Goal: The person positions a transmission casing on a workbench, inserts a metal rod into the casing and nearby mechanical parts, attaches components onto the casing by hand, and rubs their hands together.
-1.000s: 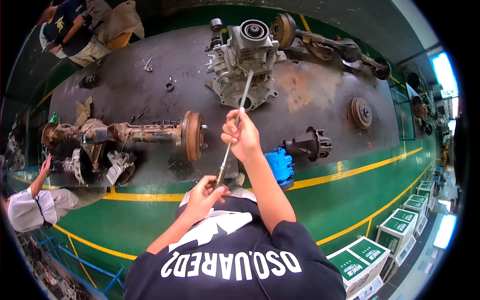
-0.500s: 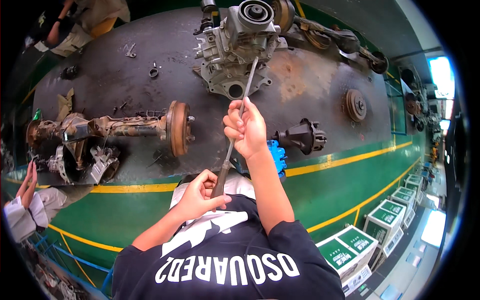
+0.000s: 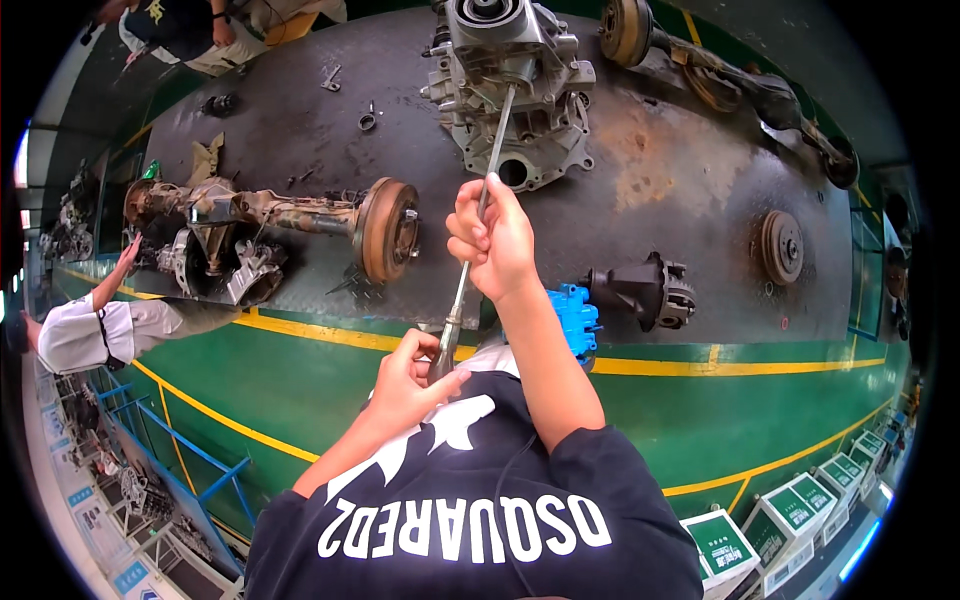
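Observation:
A long screwdriver [image 3: 462, 292], with a slim metal shaft and a dark handle, slants from my waist up to the grey metal gearbox [image 3: 520, 110] on the workbench. Its tip meets the gearbox's near side below the round opening; the exact contact point is too small to make out. Around the middle of the shaft, the fingers of my right hand [image 3: 492, 238] are closed. Lower down, my left hand [image 3: 408, 385] grips the handle, which its fingers and thumb partly cover. A blue metal part [image 3: 574, 322] sits at the bench edge, partly behind my right forearm.
A rusty axle with a brake drum [image 3: 385, 230] lies on the left of the bench [image 3: 310, 160]. To the right are a black differential [image 3: 645, 292], a rusty disc [image 3: 782, 247] and another axle [image 3: 740, 90]. One person [image 3: 85, 330] stands left, another [image 3: 190, 30] far left. Boxes [image 3: 790, 510] line the lower right.
My view has turned, so the bench and its parts sit farther right in the picture. Both hands keep their hold on the screwdriver. The hands of the person at left have moved apart.

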`<action>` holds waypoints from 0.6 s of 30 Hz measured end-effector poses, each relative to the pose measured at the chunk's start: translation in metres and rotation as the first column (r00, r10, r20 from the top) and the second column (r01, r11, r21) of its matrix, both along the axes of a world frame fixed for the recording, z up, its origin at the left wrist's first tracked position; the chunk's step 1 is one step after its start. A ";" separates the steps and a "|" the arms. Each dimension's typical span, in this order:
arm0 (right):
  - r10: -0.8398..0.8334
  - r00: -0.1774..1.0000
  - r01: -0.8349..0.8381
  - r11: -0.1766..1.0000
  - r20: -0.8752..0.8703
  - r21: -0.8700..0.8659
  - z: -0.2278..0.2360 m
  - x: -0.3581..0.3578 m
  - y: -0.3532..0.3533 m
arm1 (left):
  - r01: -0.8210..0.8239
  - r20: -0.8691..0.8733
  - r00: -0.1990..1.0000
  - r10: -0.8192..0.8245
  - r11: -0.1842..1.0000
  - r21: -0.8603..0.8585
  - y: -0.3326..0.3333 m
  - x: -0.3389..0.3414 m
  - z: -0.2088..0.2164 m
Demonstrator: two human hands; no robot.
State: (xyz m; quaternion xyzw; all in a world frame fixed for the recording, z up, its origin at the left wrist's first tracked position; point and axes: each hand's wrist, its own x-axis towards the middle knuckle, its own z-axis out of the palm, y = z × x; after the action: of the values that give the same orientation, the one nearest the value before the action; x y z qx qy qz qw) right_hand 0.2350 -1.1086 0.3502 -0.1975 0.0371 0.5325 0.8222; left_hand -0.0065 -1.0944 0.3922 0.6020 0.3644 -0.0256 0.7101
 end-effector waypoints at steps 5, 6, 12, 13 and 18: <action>-0.040 0.999 0.041 0.998 0.030 -0.042 0.001 -0.001 0.003 | -0.042 0.044 0.998 0.043 0.999 -0.025 -0.001 -0.005 -0.002; -0.054 0.998 0.055 0.997 0.028 -0.053 -0.001 0.000 0.004 | -0.053 0.062 0.996 0.056 0.998 -0.044 0.001 -0.005 -0.003; -0.095 0.994 0.101 0.987 0.054 -0.126 0.004 0.000 0.006 | -0.011 0.166 0.986 0.031 0.993 -0.116 0.010 -0.010 -0.017; -0.099 0.992 0.110 0.982 0.078 -0.154 0.005 -0.004 0.006 | 0.010 0.174 0.985 0.018 0.987 -0.158 0.011 -0.012 -0.015; -0.120 0.977 0.154 0.968 0.176 -0.200 0.019 -0.021 0.010 | 0.100 0.255 0.966 -0.041 0.969 -0.225 0.021 -0.027 -0.024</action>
State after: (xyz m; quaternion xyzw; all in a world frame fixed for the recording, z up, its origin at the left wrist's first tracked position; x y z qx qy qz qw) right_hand 0.2137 -1.0985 0.3694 -0.3237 0.0403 0.4494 0.8316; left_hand -0.0333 -1.0736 0.3682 0.5244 0.2454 -0.0186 0.8151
